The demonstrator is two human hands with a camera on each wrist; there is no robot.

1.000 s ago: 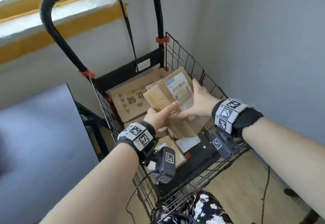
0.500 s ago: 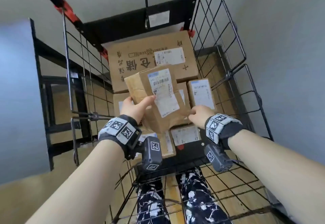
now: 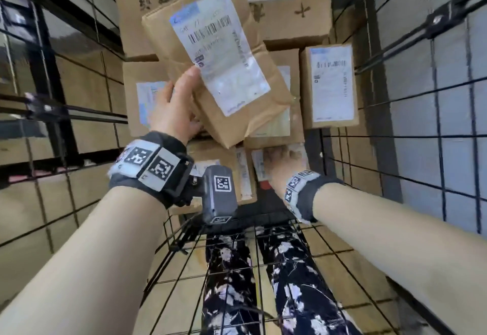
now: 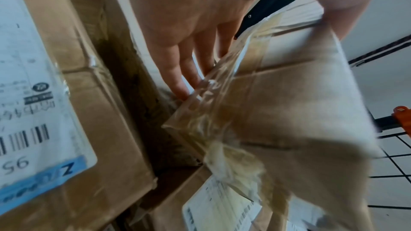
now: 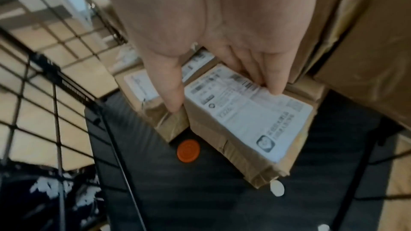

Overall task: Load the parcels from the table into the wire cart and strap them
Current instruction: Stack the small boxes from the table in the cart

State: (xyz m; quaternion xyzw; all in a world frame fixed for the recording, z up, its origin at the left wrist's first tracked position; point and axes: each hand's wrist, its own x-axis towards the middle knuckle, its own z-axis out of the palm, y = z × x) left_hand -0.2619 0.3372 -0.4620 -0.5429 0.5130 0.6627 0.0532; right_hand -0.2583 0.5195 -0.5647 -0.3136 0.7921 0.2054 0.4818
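A crumpled brown parcel with a white label hangs tilted above the stack inside the wire cart. My left hand grips its left edge, thumb on the top face. In the left wrist view the fingers lie under the parcel. Lower down, my right hand reaches beneath it to a small labelled parcel on the cart's black floor. The right hand pinches this parcel, thumb in the gap on its left, fingers at its far edge.
A large printed carton stands at the back of the cart. Labelled boxes sit at right and left, and another small box lies beside the pinched one. An orange round knob is on the floor. My patterned legs show through the wire front.
The view has dropped deep into the cart. The right hand has let go of the brown parcel and gone down to the small parcel. The left hand alone holds the brown parcel now.
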